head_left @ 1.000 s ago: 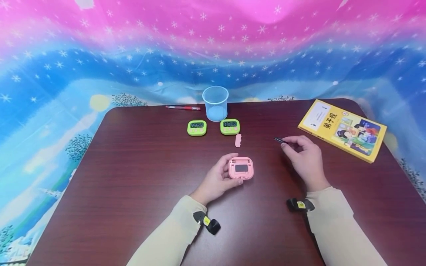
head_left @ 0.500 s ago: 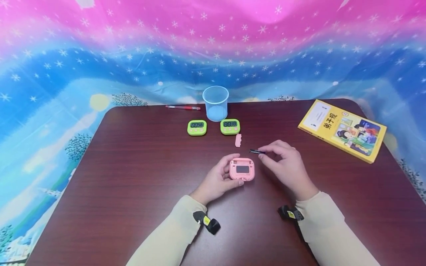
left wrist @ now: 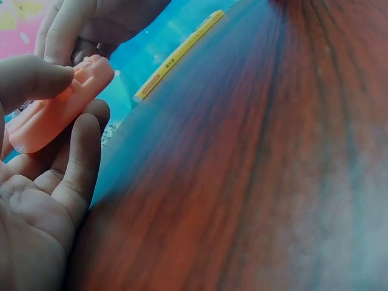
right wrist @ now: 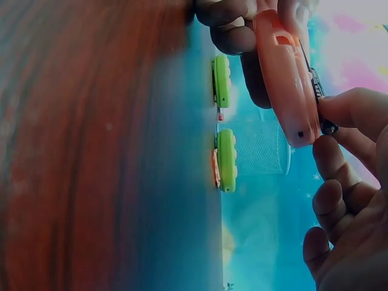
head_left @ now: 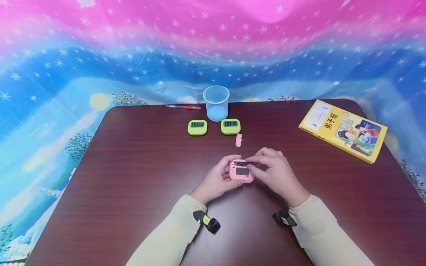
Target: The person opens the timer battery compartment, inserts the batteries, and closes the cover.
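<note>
My left hand [head_left: 217,180] holds a pink digital timer [head_left: 242,171] by its left side, thumb along the near edge and fingers behind. Its back faces up, with the battery compartment uncovered along the far edge. Between thumb and fingertips, my right hand [head_left: 279,175] pinches a slim black battery [head_left: 243,163], which lies lengthwise over that compartment. From the right wrist view, the battery [right wrist: 317,88] runs close along the timer's back, one end at my fingertips. Beyond the timer, a small pink battery cover [head_left: 238,140] lies on the table.
Two green timers [head_left: 197,127] stand side by side behind the hands, displays lit with digits. Behind them are a clear bluish cup [head_left: 216,105] and a red pen [head_left: 183,107]. A yellow book [head_left: 344,131] lies at the right of the brown table [head_left: 133,177].
My right hand has come left and nearer, bringing the battery from open table onto the pink timer's compartment. My left hand and the timer have barely moved.
</note>
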`<state>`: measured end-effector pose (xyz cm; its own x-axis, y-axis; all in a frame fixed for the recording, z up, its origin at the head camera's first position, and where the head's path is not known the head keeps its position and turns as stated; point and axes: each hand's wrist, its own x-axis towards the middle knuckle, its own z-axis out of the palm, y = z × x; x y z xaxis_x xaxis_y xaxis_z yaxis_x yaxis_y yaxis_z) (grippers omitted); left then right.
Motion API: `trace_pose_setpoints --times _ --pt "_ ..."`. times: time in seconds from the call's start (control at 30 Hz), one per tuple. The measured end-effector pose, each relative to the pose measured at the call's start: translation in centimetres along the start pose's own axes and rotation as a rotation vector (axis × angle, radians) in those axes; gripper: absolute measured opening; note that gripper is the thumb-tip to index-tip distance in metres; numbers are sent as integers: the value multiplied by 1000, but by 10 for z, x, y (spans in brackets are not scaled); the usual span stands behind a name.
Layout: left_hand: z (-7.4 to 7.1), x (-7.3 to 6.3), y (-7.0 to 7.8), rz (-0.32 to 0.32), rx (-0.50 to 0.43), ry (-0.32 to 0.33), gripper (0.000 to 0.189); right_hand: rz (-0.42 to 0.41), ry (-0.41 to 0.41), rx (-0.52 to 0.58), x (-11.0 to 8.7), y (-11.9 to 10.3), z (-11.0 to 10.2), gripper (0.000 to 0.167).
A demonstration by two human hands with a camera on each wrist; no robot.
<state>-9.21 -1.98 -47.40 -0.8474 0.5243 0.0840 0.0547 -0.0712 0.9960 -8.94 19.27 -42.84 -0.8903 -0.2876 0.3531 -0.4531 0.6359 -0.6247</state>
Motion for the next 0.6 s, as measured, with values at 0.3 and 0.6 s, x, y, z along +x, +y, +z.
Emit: trace_pose_setpoints --times 0.3,0.6 --pt "1 0 0 -50 -48 47 48 -32 -27 -29 0 2 -1 23" --pt "-1 -1 1 -106 -165 141 33 148 -114 176 0 13 4 25"
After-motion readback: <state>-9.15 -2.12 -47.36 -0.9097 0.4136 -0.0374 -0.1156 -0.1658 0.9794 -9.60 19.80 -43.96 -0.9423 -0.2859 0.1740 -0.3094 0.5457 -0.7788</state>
